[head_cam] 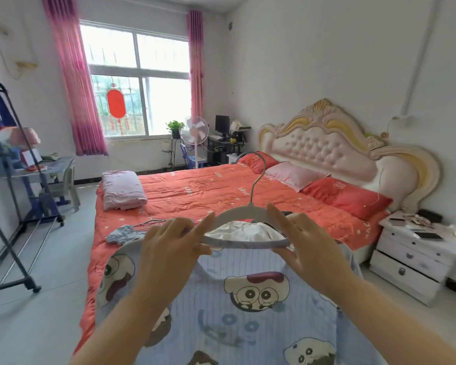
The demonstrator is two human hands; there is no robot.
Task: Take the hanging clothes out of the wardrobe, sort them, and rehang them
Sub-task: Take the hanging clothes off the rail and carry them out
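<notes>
The left grip (pixel 174 243) and the right grip (pixel 300 241) are each clamping one end of the pale hanger (pixel 245 243), thumbs coming under the lower bar and forefingers lying along the sloping shoulders. The hanger is being held level with its hook pointing away, just above the neckline of the blue cartoon-print top (pixel 234 312). That top is lying spread face-up across the near end of the bed (pixel 195 191), with something white showing through the hanger's frame. I cannot tell whether either hanger end is already sitting inside the collar.

The top is looking thin, soft and light, so it is likely going to sag and slide off a smooth hanger unless both shoulders are seated. Taking hold of the fabric at the collar or shoulder seams looks better than pulling at the hem. The hanger itself is looking stiff and safe to carry by its neck.

Further out, a small blue garment (pixel 124 234) is lying crumpled on the bedspread, and a clothes rack (pixel 16 180) is standing at the left.
</notes>
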